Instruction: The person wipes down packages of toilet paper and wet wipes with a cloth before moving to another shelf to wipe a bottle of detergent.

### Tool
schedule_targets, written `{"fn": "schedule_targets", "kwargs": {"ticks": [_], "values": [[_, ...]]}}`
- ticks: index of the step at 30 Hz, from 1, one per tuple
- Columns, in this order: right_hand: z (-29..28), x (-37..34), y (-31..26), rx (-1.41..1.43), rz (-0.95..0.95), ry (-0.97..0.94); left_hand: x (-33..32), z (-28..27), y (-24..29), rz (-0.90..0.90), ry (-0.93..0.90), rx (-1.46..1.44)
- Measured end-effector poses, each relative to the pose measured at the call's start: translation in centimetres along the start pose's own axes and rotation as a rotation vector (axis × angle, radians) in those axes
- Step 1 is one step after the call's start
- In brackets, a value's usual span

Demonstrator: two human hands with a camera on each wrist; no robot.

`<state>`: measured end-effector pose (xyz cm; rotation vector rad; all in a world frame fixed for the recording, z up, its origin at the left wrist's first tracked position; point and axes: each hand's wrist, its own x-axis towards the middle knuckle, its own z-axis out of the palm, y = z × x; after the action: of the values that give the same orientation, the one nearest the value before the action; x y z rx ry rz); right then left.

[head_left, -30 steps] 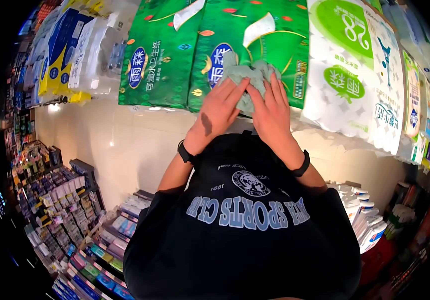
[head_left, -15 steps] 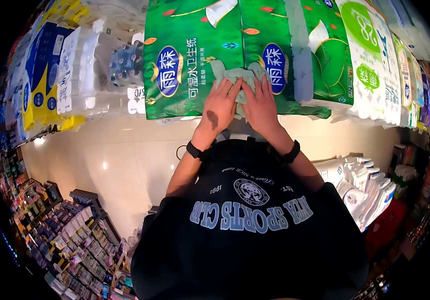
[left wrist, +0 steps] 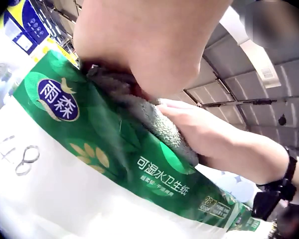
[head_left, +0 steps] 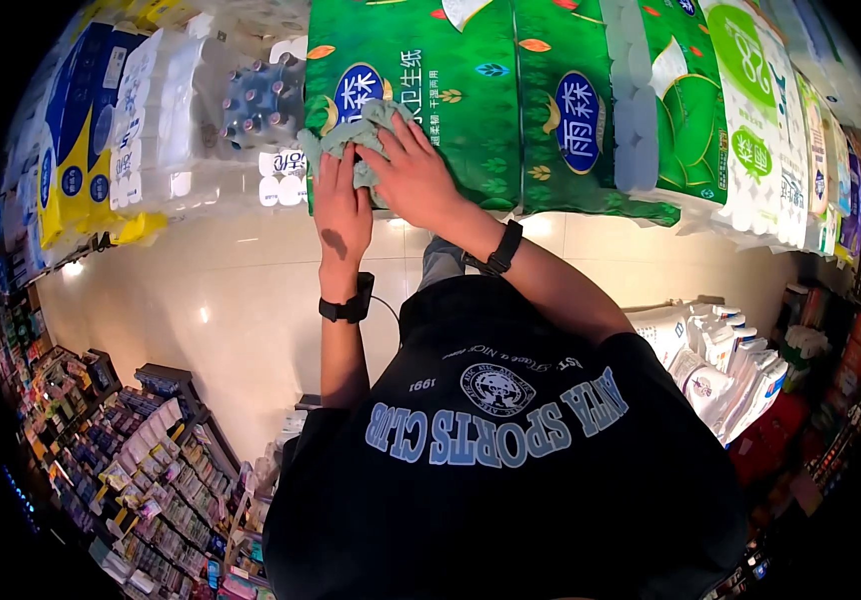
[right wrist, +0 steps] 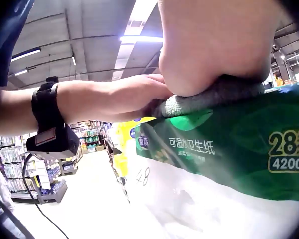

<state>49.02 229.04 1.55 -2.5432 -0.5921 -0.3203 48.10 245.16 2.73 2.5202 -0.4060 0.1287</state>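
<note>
A crumpled grey-green cloth (head_left: 359, 142) lies on the top of a green toilet paper pack (head_left: 471, 120), over part of its blue oval label. My left hand (head_left: 342, 205) rests on the cloth near the pack's left edge, fingers extended forward. Beside it my right hand (head_left: 413, 178) presses on the same cloth with fingers spread, its arm reaching across from the right. In the left wrist view the cloth (left wrist: 162, 127) shows as a thick fold under the left hand (left wrist: 144, 45). The right wrist view has the cloth (right wrist: 209, 99) beneath the right hand (right wrist: 214, 50).
Clear-wrapped bottles (head_left: 261, 103) and white roll packs (head_left: 176, 110) stand left of the green pack. More green and white packs (head_left: 756, 110) continue to the right. Pale tiled floor (head_left: 191, 290) lies in front, with stocked shelves (head_left: 151, 470) at lower left and white bags (head_left: 716, 375) at right.
Both hands have moved left with the cloth, from the middle of the green packs to the left pack's label. The view has shifted along the row too.
</note>
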Motion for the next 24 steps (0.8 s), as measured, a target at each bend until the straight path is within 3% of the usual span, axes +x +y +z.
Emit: {"fn": "schedule_targets", "kwargs": {"ticks": [7,12,16,24], "values": [[-4.1,-5.8,3.1,-0.003,0.031,-0.072,-1.2,3.5,5.1,0.139,-0.045,0.106],[-8.6,-10.6,6.0,-0.045,0.171,-0.128,-0.7,6.3,11.0,0.204,-0.156,-0.027],[-8.7,-11.5,6.5,-0.062,0.162,-0.148,-0.8,6.7,11.8,0.214,-0.149,-0.078],[-4.2,-4.8,2.7,0.091,-0.006,-0.153,-3.0,4.4,7.4,-0.106,0.017,-0.095]]}}
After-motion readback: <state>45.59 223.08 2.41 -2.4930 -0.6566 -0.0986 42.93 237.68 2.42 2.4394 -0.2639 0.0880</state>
